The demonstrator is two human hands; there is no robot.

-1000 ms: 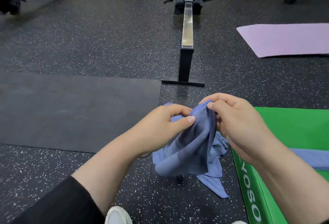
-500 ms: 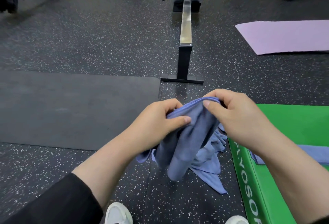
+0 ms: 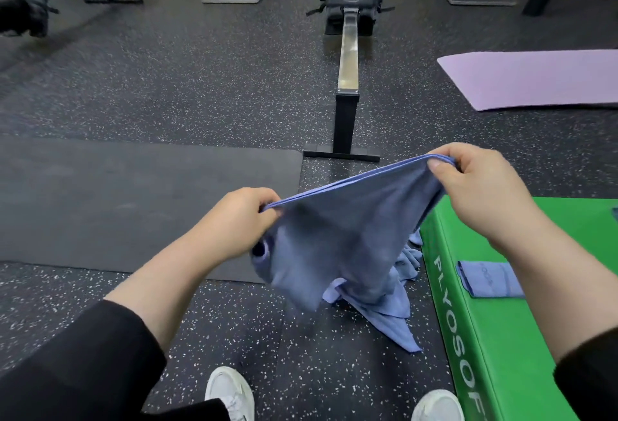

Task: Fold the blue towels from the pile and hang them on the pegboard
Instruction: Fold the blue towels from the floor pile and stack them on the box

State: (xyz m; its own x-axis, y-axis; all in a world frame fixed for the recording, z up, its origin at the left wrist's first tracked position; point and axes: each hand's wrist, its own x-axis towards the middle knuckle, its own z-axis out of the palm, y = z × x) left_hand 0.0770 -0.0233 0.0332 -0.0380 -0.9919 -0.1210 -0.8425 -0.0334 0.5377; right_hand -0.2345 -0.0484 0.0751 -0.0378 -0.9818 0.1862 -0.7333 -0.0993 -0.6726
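A blue towel (image 3: pixel 337 236) hangs stretched by its doubled top edge in the air, its blurred lower part drooping over the crumpled pile (image 3: pixel 388 300) of blue towels on the floor, while what seems a folded towel (image 3: pixel 488 278) lies flat on the green box.

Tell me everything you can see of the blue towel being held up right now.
The blue towel is soft, matte cloth with a hemmed top edge, stretched between both hands. The left hand pinches its lower end, the right hand its higher end, so the edge slants upward to the right. The body sags, loose and blurred, above the towel pile on the floor, beside the green box.
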